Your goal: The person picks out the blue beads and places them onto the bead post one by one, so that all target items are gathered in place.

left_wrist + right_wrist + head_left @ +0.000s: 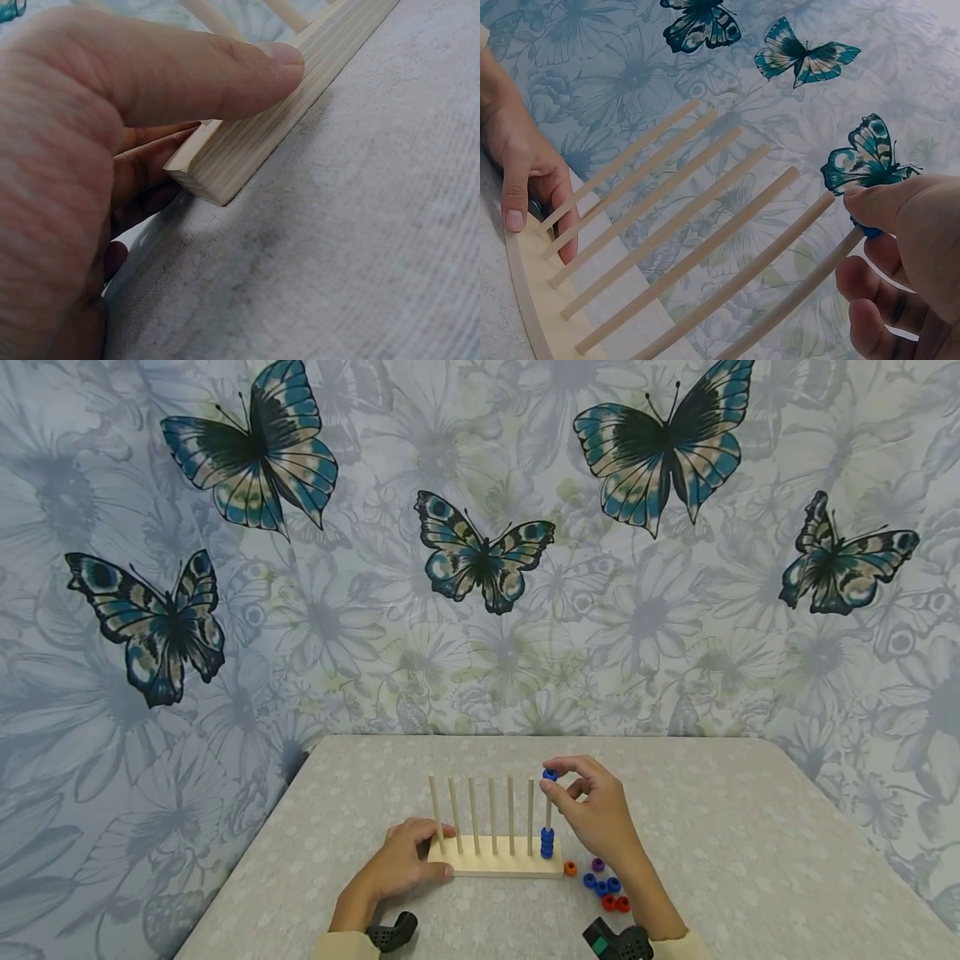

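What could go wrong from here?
The blue bead pinched in the right hand is at the tip of the rightmost peg; if it isn't fully threaded, it might slip off.

The left hand grips only the left end of the wooden base, so a sideways push on that far peg could twist it.

Loose beads lie beside the right forearm; a careless sweep could scatter them.
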A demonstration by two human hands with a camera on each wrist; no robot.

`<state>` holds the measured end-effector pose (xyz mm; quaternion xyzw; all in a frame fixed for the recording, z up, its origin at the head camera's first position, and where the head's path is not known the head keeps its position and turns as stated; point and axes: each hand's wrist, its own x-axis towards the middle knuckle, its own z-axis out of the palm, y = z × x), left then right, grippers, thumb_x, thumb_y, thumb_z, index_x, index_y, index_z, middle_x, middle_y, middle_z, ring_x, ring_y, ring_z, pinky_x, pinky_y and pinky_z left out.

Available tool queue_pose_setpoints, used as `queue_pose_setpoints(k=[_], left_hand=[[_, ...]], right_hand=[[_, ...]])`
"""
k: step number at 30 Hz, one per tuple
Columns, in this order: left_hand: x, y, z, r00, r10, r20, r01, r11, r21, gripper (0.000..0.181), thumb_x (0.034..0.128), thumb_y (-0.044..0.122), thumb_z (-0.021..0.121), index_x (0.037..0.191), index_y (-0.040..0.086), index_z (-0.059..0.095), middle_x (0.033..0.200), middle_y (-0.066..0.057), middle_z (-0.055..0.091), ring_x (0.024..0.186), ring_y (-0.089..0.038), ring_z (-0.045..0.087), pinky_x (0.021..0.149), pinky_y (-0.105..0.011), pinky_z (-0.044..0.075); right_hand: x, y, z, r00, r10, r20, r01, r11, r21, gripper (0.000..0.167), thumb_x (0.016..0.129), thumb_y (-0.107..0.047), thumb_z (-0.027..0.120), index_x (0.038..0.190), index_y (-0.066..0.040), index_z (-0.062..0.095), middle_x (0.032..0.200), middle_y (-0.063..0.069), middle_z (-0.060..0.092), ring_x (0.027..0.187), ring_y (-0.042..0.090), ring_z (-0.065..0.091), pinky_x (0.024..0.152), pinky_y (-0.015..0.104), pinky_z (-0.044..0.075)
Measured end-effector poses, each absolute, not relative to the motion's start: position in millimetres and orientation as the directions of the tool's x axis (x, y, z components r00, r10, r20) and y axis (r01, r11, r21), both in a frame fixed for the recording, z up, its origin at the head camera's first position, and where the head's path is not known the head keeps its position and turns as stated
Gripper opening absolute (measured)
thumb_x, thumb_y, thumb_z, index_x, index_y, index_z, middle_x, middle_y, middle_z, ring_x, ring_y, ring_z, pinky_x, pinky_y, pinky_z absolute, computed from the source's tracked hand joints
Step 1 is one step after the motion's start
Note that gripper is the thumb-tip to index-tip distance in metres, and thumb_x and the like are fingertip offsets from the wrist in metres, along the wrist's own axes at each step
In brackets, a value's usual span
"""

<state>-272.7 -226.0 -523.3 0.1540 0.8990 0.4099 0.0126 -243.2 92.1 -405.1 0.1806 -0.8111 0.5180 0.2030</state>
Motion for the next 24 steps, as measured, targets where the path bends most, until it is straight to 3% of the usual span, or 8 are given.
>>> queue_pose_setpoints(k=[9,24], left_hand=[[-274.4,-226.4,-524.3,-0.955,0.281,0.095,0.256,0.617,0.744,0.036,0.0678,0.043,0.088,0.100,0.041,0.071,0.124,0.015,0.064,0.127,-0.023,0.048,0.113,-0.061,0.019],[-274.0,-226.5,-524.9,-0.954,0.281,0.102,0.261,0.618,0.741,0.036,0.0684,0.044,0.089,0.100,0.039,0.072,0.124,0.015,0.066,0.128,-0.023,0.051,0.115,-0.059,0.016]], right_hand=[[-250.3,100.6,-412.5,-0.851,-0.112,0.514,-0.517,0.353,-0.780,0.021,0.091,-0.028,0.075,0.111,-0.025,0.070,0.104,0.001,0.065,0.062,0.011,0.061,0.051,0.025,0.050],[-250.8,100.2,-414.5,-0.860,-0.119,0.496,-0.503,0.363,-0.784,0.021,0.091,-0.027,0.075,0.111,-0.024,0.070,0.104,0.002,0.067,0.061,0.011,0.060,0.051,0.025,0.050]])
